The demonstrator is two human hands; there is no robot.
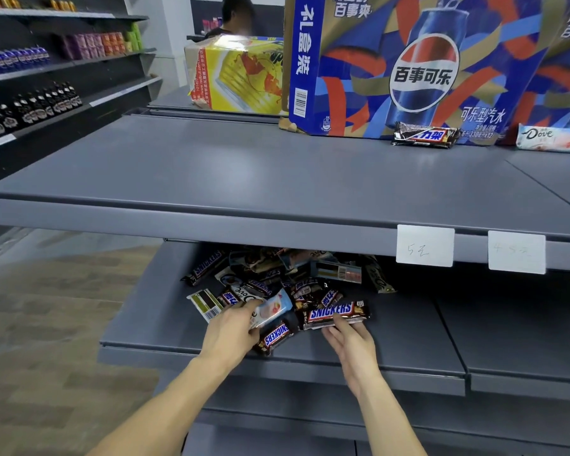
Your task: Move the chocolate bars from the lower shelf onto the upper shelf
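Note:
A heap of chocolate bars (287, 281), Snickers and Dove, lies on the grey lower shelf (165, 327); its back part is hidden under the upper shelf (211, 172). My left hand (234, 330) grips a light blue and pink Dove bar (273, 309) at the front of the heap. My right hand (351, 340) pinches the near edge of a brown Snickers bar (334, 312). Another Snickers bar (273, 337) lies between the two hands. On the upper shelf at the right lie a Snickers bar (423, 135) and a Dove bar (550, 138).
A large Pepsi carton (425, 64) stands at the back right of the upper shelf, a yellow box (237, 74) behind it to the left. White price tags (425, 245) hang on the upper shelf's front edge. Bottle shelves (46, 93) line the left; a person stands far behind.

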